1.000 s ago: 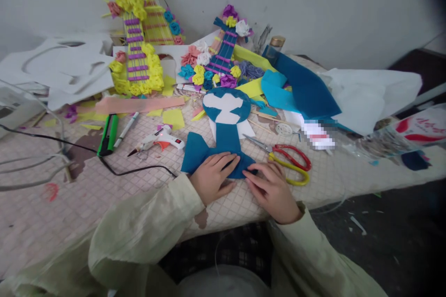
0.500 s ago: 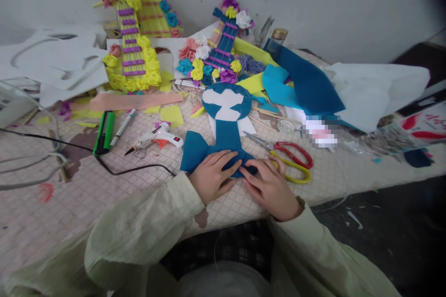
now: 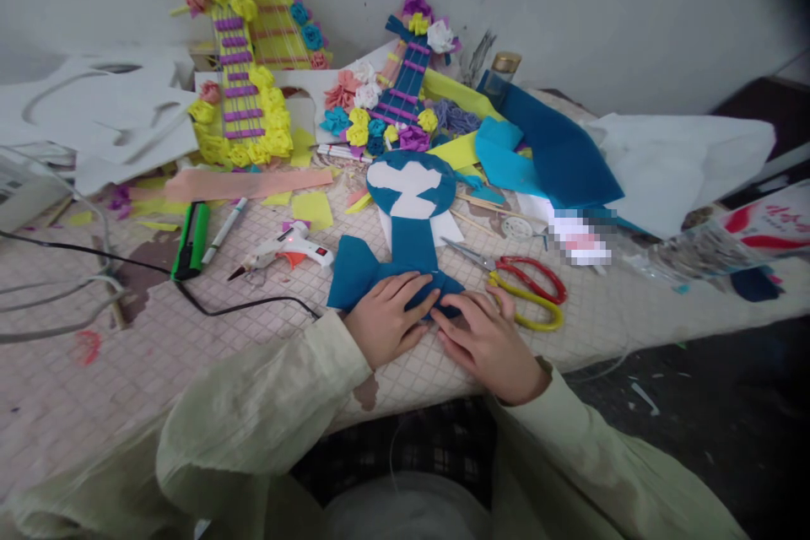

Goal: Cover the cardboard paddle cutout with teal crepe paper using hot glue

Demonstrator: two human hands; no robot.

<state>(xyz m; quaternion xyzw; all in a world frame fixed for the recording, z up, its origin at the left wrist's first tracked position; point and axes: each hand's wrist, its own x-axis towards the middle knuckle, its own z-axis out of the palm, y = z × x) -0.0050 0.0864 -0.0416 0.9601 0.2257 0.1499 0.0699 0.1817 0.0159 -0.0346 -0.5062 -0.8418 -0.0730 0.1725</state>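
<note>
The blue piece [image 3: 414, 243] lies near the middle of the front edge of the surface [image 3: 411, 380], its narrow neck running away from that edge to an oval top [image 3: 378, 197] with white patches. The left hand [image 3: 383, 325] is partly open and laid palm down on the wide lower part, fingers loosely together, grasping nothing around. The right hand [image 3: 497, 346] has bent fingers with the tips on the right side of that part; whether they pinch an edge cannot be told. The blue covering looks like soft sheet, light and easily creased, likely over stiffer white card [image 3: 447, 231]. It should slide with little push, so a flat palm would steady it while fingertips work the rim. For lifting, support under the wide part seems safer than the neck, which might bend. The scissors [image 3: 487, 264] lie just beside it.
</note>
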